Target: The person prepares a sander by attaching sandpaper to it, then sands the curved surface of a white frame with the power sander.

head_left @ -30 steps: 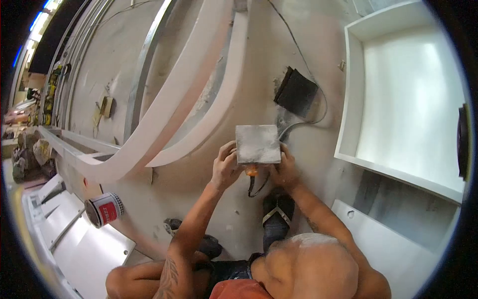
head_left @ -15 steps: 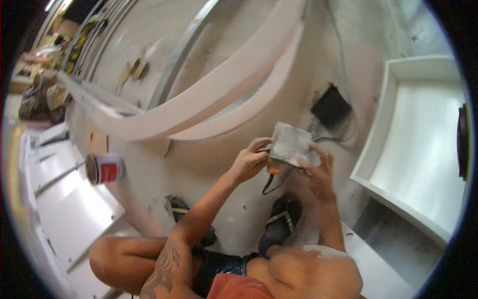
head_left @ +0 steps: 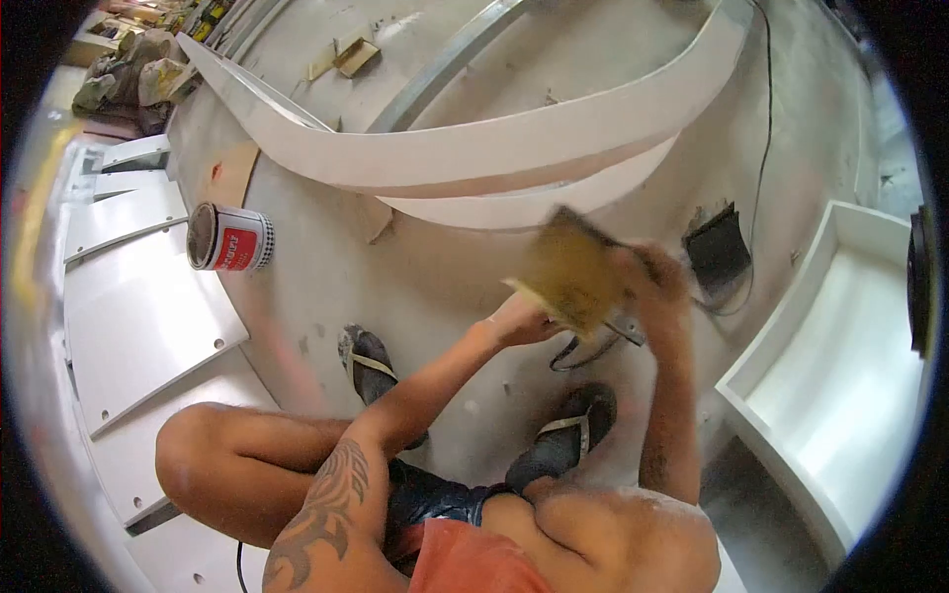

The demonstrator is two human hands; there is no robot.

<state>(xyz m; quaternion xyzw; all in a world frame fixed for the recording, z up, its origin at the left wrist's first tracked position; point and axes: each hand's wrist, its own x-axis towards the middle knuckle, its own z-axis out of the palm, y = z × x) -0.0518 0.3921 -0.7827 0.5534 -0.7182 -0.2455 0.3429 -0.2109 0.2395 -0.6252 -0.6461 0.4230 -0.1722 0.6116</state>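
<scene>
A yellowish-brown square pad or sheet (head_left: 573, 272), blurred by motion, is held between my hands above the floor. My left hand (head_left: 526, 318) grips its lower left edge, with part of the fingers hidden behind it. My right hand (head_left: 652, 282) is closed on the dark body at its right side, smeared by motion. A black cord (head_left: 568, 354) loops below the thing. Beyond it lies a long curved white piece (head_left: 445, 158) on the floor.
A paint can (head_left: 229, 237) with a red label stands at the left, beside flat white panels (head_left: 158, 316). A white open box (head_left: 840, 376) lies at the right. Near it is a black square (head_left: 718, 247) with a cord. My sandalled feet are below my hands.
The held thing has turned from its grey-white face to a yellowish-brown one. My right hand has moved up onto its right side. The view has shifted, so the surroundings sit differently.
</scene>
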